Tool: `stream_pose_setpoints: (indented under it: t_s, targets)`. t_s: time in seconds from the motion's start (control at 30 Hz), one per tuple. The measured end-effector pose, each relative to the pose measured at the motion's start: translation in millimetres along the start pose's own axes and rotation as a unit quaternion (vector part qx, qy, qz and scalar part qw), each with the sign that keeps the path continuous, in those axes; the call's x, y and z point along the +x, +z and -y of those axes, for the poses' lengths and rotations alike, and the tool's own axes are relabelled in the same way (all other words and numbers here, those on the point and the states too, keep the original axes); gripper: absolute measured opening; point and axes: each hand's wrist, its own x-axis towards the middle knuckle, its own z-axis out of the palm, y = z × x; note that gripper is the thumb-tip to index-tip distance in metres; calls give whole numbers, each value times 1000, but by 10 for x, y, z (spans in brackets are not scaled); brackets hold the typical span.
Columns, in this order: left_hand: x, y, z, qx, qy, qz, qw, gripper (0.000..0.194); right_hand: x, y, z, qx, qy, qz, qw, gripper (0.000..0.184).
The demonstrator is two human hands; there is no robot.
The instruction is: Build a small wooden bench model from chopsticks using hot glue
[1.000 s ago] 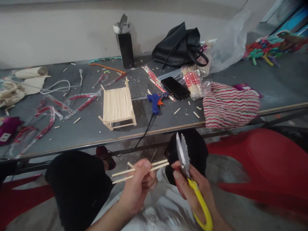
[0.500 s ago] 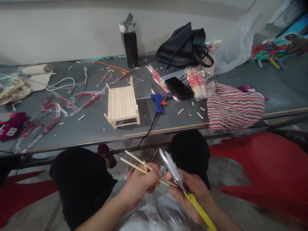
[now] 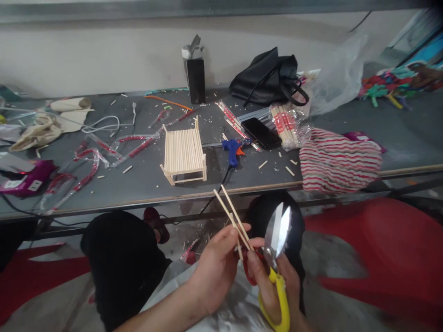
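My left hand pinches two thin wooden sticks that point up and to the left, below the table's front edge. My right hand grips yellow-handled scissors, blades up and slightly apart, just right of the sticks. Both hands are over my lap, close together. On the table stands a small bench-like frame made of wooden sticks.
A blue glue gun with a black cord lies beside the frame. A phone, packs of sticks, a striped cloth, a black bag, a dark bottle and red-printed wrappers lie about. Red chairs flank my knees.
My left hand has swung the sticks from lying sideways to pointing up and left. The scissors rose again with blades up, and the view shifted down a little.
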Motion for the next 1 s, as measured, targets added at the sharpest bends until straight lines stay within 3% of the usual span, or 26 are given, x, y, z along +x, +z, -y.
stream_pose_setpoints:
  t_s: [0.1, 0.2, 0.33, 0.43, 0.57, 0.8, 1.0]
  targets:
    - [23, 68, -6, 14, -6, -13, 1000, 24, 19, -6, -40, -49, -57, -3, 997, 13]
    - [49, 96, -58, 29, -7, -19, 999, 17, 45, -82, -81, -52, -73, 20, 996, 17]
    - [55, 80, -141, 18, -5, -21, 1000, 12, 22, -256, -214, -61, -59, 79, 993, 35]
    - [47, 64, -166, 26, -19, -27, 999, 9, -16, -342, -295, -57, -34, 89, 994, 47]
    - [38, 67, -133, 37, -51, -6, 998, 5, -15, -354, -301, -36, -1, 91, 995, 49]
    - [3, 108, -64, 107, -35, 26, 993, 6, 53, -332, -253, -6, 25, 92, 995, 50]
    - [42, 99, -74, 118, -30, 36, 992, 6, 77, -379, -247, 20, 61, 151, 986, 57]
